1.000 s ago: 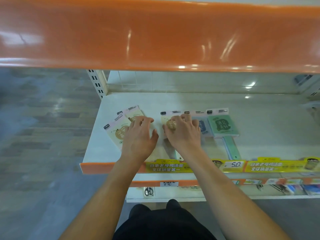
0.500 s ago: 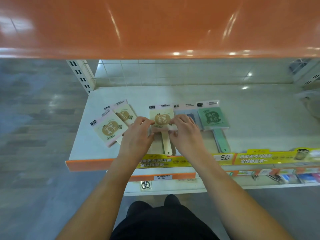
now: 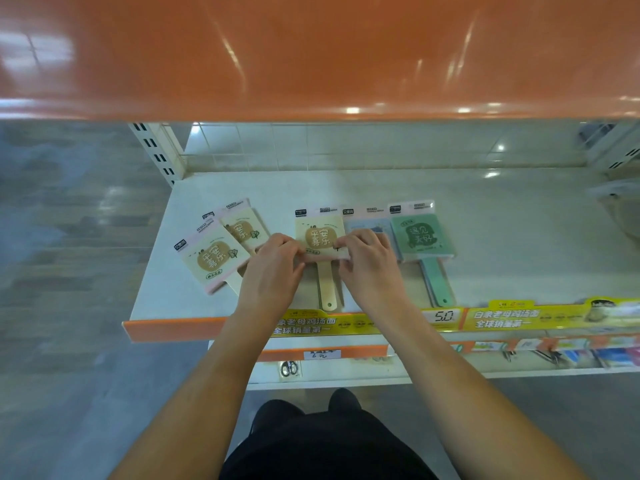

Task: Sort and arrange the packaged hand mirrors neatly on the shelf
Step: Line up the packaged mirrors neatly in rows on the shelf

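A cream packaged hand mirror (image 3: 319,233) lies upright in the middle of the white shelf (image 3: 502,237), handle toward me. My left hand (image 3: 272,271) pinches its lower left corner and my right hand (image 3: 369,263) pinches its lower right corner. To its right lie a pale blue mirror (image 3: 363,223), partly under my right hand, and a green mirror (image 3: 420,237) with its handle pointing at the shelf front. Two more cream mirrors lie tilted at the left, one in front (image 3: 211,258) and one behind it (image 3: 240,226).
An orange shelf (image 3: 311,53) overhangs close above. Yellow price strips (image 3: 502,318) line the front edge. The shelf upright (image 3: 156,150) stands at the back left. A lower shelf (image 3: 381,372) holds small scissors and other goods. A pale object (image 3: 620,209) sits at far right.
Both hands drew back from lying flat over the mirrors to pinching the middle cream mirror's lower corners. That mirror now lies straight with its handle showing.
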{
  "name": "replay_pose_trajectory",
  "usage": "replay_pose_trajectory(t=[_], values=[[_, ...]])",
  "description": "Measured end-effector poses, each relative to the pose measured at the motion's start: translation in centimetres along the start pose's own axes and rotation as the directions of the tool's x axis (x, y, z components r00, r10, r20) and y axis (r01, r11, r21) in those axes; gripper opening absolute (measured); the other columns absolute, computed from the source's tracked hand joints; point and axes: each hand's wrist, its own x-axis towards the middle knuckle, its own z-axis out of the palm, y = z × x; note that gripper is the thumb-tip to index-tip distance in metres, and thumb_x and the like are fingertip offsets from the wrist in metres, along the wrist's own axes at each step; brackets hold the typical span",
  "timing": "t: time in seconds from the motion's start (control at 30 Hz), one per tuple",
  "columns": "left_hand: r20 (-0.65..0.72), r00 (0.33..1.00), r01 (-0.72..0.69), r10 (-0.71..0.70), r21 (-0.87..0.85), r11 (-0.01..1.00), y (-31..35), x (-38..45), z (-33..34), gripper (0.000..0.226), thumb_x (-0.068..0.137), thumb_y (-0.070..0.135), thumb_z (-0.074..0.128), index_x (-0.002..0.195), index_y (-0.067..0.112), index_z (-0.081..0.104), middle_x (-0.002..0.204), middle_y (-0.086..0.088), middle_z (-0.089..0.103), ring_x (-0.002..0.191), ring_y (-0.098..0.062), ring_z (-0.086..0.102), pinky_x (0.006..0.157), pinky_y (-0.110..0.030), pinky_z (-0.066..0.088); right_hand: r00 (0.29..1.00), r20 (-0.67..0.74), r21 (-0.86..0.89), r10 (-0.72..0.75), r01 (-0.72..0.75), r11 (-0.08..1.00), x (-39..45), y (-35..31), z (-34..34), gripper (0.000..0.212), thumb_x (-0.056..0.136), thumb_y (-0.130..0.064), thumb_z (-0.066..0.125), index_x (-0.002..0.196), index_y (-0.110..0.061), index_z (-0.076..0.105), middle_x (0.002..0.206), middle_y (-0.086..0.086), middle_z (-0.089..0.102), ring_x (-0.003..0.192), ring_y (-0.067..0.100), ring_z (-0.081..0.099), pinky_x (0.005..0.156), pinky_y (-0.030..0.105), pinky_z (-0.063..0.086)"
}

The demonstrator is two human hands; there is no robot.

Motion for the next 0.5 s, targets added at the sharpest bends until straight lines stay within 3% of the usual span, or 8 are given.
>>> replay_pose_trajectory(t=[0.27,0.5], values=[[-0.044,0.998,-0.034,0.034,0.006,0.999,-0.2,-0.1,-0.2,0.031,0.085,0.012,0.065,0.116,0.012,0.063,0.118,-0.004,0.057,0.104,-0.025,0.057,0.081,-0.038,0.047,1.0,-0.015,-0.025,0.019,-0.02,1.0,0.2,-0.9,-0.8,0.036,0.088,-0.016,0.059,0.123,-0.022,0.06,0.13,-0.001,0.046,0.123,0.024,0.036,0.102,0.035,0.035],[-0.187,0.982,-0.022,0.029,0.035,0.999,-1.4,-1.1,-1.3,0.026,0.086,0.019,0.064,0.11,0.012,0.064,0.112,-0.006,0.062,0.097,-0.028,0.061,0.079,-0.044,0.05,0.999,0.033,0.038,-0.016,0.015,0.999,0.8,-3.7,-0.8,0.032,0.089,-0.024,0.057,0.122,-0.024,0.058,0.134,-0.004,0.044,0.127,0.022,0.037,0.104,0.038,0.036]])
